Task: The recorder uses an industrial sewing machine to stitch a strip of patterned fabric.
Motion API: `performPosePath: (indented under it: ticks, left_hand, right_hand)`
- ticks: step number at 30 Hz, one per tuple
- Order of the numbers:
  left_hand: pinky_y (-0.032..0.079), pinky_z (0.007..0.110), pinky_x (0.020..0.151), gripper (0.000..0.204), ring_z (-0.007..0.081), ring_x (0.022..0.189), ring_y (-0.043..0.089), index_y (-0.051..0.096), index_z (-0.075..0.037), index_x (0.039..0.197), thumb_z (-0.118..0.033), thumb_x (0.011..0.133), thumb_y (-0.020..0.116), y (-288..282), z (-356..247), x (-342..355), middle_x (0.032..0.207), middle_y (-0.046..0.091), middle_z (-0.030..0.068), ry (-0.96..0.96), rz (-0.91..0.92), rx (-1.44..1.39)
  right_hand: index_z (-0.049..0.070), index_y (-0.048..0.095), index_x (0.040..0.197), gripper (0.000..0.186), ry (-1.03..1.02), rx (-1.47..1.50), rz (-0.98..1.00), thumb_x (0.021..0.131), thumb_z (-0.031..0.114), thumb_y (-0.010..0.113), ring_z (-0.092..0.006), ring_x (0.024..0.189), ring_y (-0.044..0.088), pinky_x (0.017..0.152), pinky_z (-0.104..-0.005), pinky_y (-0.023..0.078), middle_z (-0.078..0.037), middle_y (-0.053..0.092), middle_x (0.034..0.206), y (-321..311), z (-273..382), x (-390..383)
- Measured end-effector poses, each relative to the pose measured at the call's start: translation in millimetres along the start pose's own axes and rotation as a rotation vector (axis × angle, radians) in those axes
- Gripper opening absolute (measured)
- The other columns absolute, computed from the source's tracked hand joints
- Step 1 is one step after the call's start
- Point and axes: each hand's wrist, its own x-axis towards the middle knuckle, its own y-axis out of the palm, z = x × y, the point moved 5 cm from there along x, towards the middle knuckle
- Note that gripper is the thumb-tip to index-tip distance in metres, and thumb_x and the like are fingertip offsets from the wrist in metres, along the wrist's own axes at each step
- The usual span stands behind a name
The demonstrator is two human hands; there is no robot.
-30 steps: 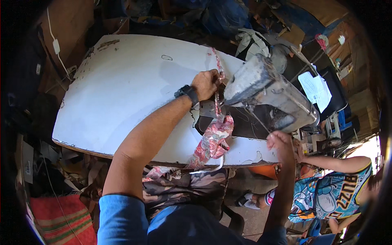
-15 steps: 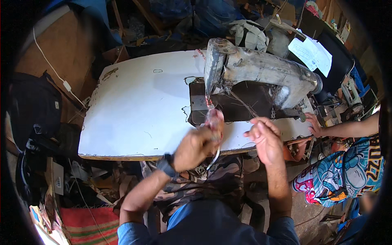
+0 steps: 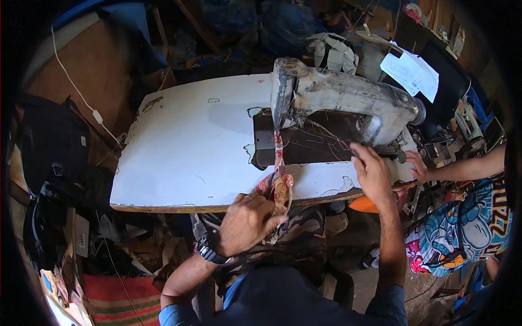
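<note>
At the front edge of the tabletop, the left hand curls against the patterned cloth, grip unclear; the right hand, half open, shows nothing held; the cloth, stretching up to the sewing machine, seems partly worked, not yet free

Sewing wkshp, prob. (v. cluttered): worn sewing mach. on chipped white tbl.

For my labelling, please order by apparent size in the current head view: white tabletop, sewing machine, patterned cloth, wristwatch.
1. White tabletop
2. Sewing machine
3. Patterned cloth, partly hidden by the left hand
4. Wristwatch
</note>
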Motion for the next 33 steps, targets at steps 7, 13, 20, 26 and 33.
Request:
performPosePath:
  ticks: [7,13,20,26,33]
  left_hand:
    - [0.055,0.047,0.077,0.019,0.0379,0.087,0.069,0.071,0.001,0.110,-0.014,0.101,0.064,-12.7,37.0,99.2,0.101,0.071,0.0171,-0.014,-0.267,-0.065]
    - [0.057,0.047,0.084,0.019,0.0393,0.093,0.071,0.073,-0.003,0.108,-0.014,0.101,0.060,27.7,89.9,133.7,0.101,0.073,0.0169,-0.111,-0.097,0.025]
    - [0.060,0.044,0.082,0.025,0.0304,0.088,0.075,0.074,0.001,0.108,-0.015,0.103,0.055,25.2,172.5,193.0,0.100,0.077,0.0174,-0.259,0.083,-0.338]
    - [0.052,0.035,0.102,0.033,0.0203,0.117,0.062,0.066,-0.003,0.133,-0.017,0.103,0.067,70.6,246.6,242.7,0.127,0.068,0.0075,0.036,0.357,-1.037]
    - [0.059,0.042,0.095,0.031,0.0250,0.108,0.070,0.064,-0.004,0.132,-0.019,0.106,0.057,91.6,225.6,234.0,0.121,0.071,0.0113,-0.237,0.428,-1.757]
  right_hand:
    - [0.004,0.076,0.100,0.016,-0.240,-0.357,0.181,0.091,0.016,0.073,-0.0335,0.096,0.064,0.086,-0.0456,0.055,-0.014,0.063,0.098,-0.6,19.5,-16.2]
    - [0.005,0.074,0.093,0.010,-0.254,-0.142,0.105,0.089,0.015,0.075,-0.0318,0.088,0.058,0.082,-0.0461,0.051,-0.011,0.055,0.089,-12.9,22.7,-16.0]
    - [0.004,0.071,0.105,0.009,-0.098,0.733,0.160,0.101,0.010,0.066,-0.0240,0.118,0.063,0.100,-0.0373,0.050,-0.012,0.065,0.132,4.4,2.8,-5.8]
    - [0.002,0.063,0.100,0.020,0.033,1.569,0.186,0.111,0.016,0.053,-0.0288,0.109,0.071,0.105,-0.0448,0.052,-0.015,0.074,0.105,41.7,32.7,29.2]
    - [0.004,0.061,0.096,0.017,0.100,1.027,0.036,0.109,0.014,0.058,-0.0077,0.074,0.057,0.078,-0.0292,0.053,0.000,0.061,0.081,19.3,22.0,9.1]
